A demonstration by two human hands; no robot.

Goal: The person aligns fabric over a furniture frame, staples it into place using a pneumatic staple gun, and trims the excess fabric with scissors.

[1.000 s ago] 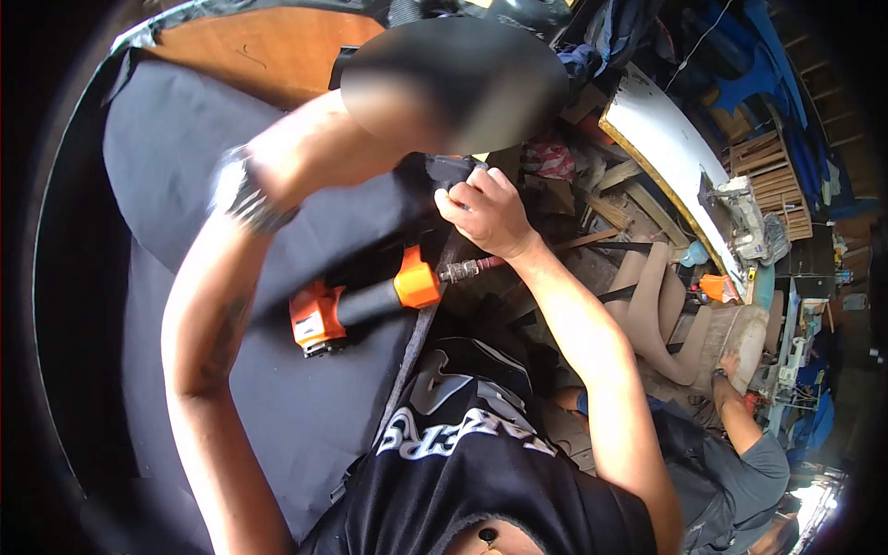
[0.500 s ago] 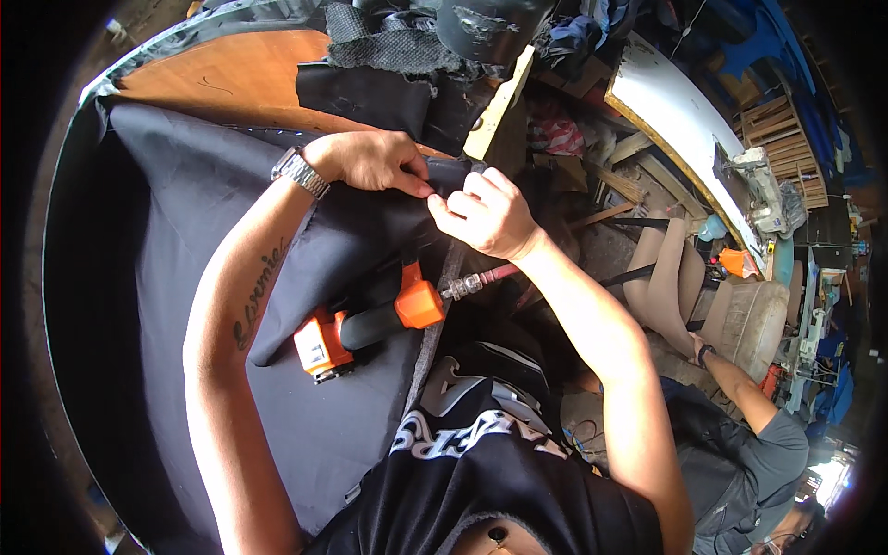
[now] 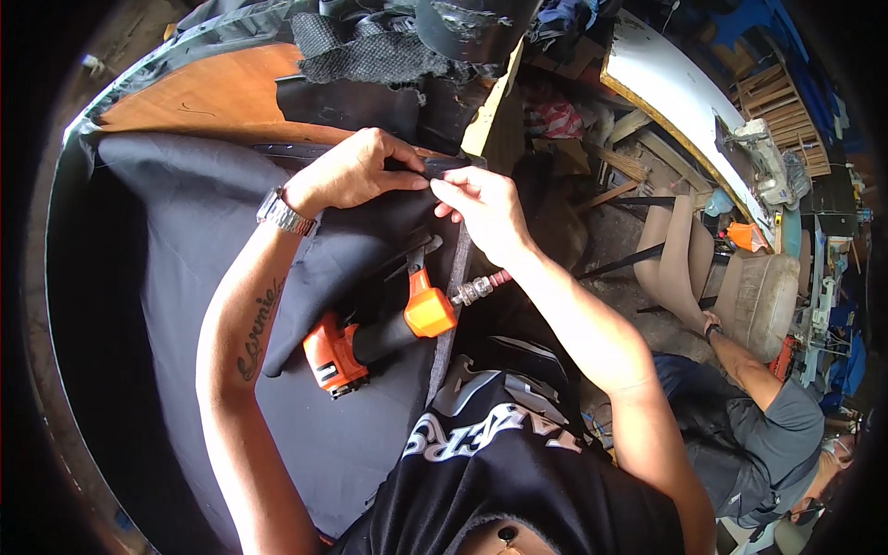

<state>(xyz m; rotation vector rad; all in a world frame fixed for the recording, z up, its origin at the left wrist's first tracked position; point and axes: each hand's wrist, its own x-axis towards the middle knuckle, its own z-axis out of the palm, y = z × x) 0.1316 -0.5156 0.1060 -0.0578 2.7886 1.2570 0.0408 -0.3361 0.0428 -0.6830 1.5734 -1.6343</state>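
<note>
My left hand (image 3: 356, 171), with a metal watch at its wrist, has thumb and fingers pinched on the edge of a black fabric (image 3: 231, 240). Just to its right, my right hand (image 3: 488, 211) also pinches that edge, fingertips almost meeting the left ones. The fabric covers a large curved frame and bunches into a loose fold below the left hand. Lying on it, nearer to me, is an orange and black air staple gun (image 3: 384, 340); a hose fitting (image 3: 476, 289) joins it on the right. Neither hand touches the gun.
Beyond the hands are a bare wooden panel (image 3: 203, 92), ragged dark padding (image 3: 370, 60) and a pale wooden bar (image 3: 481, 129). To the right, a white board (image 3: 675, 102) leans over wood scraps. A co-worker (image 3: 758, 407) handles a beige upholstered piece (image 3: 675, 259).
My fingers have shifted along the fabric edge, and my right hand has turned more upright. The loose fabric at the far left has folded over. The whole view has shifted slightly.
</note>
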